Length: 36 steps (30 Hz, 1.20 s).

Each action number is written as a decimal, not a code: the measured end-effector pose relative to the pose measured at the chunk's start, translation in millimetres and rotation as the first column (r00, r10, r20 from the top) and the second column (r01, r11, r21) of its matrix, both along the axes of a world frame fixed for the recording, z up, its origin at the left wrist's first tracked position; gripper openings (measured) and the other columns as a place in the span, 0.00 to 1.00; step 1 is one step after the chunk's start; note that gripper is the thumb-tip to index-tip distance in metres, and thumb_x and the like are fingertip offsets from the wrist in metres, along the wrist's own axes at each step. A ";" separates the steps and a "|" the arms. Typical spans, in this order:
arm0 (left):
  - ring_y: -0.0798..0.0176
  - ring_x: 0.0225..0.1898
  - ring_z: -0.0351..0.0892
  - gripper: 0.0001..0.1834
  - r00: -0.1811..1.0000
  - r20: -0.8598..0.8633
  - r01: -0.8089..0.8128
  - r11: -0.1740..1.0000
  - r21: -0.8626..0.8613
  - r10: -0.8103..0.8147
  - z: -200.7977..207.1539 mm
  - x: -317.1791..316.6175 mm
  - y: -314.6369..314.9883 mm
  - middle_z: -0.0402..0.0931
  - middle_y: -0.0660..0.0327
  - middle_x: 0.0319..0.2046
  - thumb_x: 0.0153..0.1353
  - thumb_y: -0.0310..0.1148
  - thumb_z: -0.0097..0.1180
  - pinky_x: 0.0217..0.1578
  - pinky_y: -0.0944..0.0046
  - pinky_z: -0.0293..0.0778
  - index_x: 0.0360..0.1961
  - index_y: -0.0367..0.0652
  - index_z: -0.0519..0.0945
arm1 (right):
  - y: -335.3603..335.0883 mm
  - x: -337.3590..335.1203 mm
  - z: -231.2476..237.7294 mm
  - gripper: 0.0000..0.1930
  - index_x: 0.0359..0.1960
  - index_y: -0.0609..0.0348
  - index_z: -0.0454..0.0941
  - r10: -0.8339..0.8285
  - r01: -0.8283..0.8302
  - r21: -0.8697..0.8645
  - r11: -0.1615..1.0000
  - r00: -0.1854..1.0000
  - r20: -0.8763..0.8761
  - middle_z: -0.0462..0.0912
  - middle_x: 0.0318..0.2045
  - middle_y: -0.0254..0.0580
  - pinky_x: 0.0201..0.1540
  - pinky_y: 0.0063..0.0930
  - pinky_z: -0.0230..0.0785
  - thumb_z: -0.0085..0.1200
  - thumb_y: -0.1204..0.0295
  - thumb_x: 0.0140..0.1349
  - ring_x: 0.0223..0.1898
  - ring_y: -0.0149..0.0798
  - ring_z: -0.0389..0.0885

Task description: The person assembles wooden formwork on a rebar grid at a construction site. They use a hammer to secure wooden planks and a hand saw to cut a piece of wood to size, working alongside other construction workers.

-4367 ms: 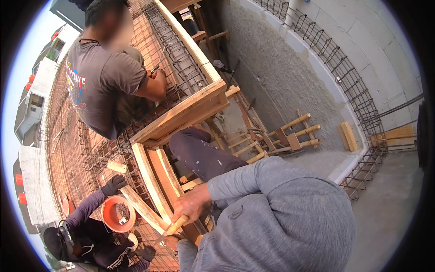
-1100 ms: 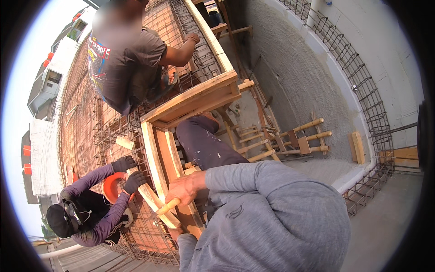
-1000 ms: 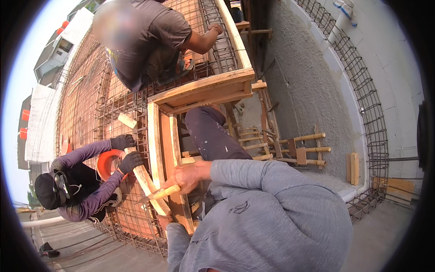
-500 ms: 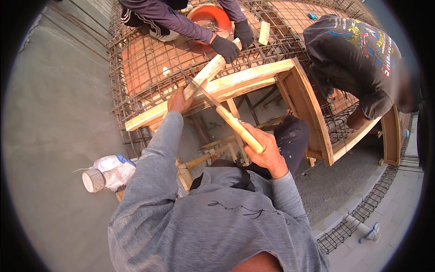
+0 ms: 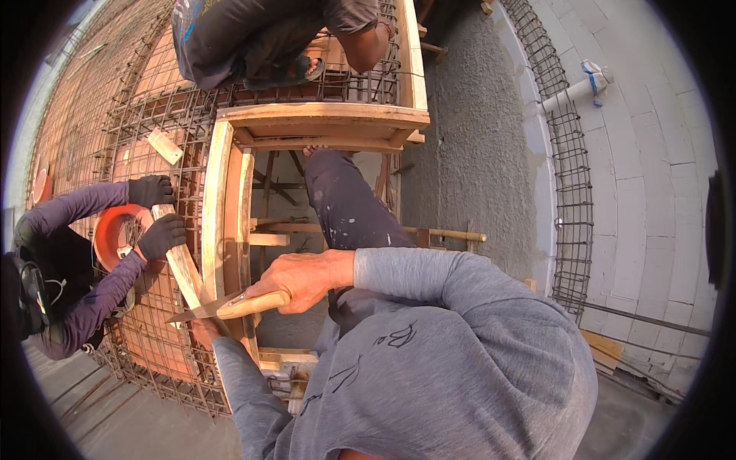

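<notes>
Handsaw (image 5: pixel 226 308), 1 no., wood handle, 8 o'clock of view: your R hand (image 5: pixel 307 277) is wrapped round the handle, fingers closed; blade lies across lower end of timber (image 5: pixel 182 268). Timber: pale strip, slanting, between 8 & 9 o'clock, lower end by L board of formwork (image 5: pixel 216 207). Your L hand (image 5: pixel 205 333): at that end, just beside blade; mostly hidden, can't tell how far closed or if gripping. Co-worker's upper gloved hand (image 5: pixel 151 191) & lower gloved hand (image 5: pixel 162 236), approx 9 o'clock, both at far end.

Risks (judged): blade skipping off line could cut yr L hand; cause, fingers so nr teeth. Timber could roll if a hold slackens; blade might then bind or jump. Loose offcut could drop thru opening nr yr leg (image 5: pixel 345 195).

Containers: bucket (image 5: pixel 103 238), orange-red, 1 no., 9 o'clock, just L of timber, partly behind co-worker's sleeve (image 5: pixel 107 290). Cont.: small pale item plus thin bits, too small to ID. Formwork, 12 o'clock run: rebar cage (image 5: pixel 381 83) just inside board.
</notes>
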<state>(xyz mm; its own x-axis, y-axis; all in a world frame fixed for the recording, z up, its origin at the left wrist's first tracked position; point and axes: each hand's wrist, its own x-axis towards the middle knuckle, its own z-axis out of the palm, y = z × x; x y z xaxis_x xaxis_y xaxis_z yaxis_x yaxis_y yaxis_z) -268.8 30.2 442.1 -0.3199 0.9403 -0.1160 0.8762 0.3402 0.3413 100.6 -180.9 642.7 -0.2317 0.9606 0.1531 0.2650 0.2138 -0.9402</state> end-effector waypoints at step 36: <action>0.39 0.44 0.85 0.35 0.961 0.005 -0.275 0.961 -0.001 0.275 50.2 48.1 -27.9 0.86 0.41 0.38 0.64 0.63 0.49 0.49 0.44 0.76 0.35 0.40 0.90 | 61.1 -24.5 -21.6 0.30 0.62 0.72 0.76 0.078 -0.083 0.134 0.987 0.996 0.042 0.87 0.43 0.55 0.45 0.28 0.79 0.57 0.86 0.52 0.38 0.40 0.89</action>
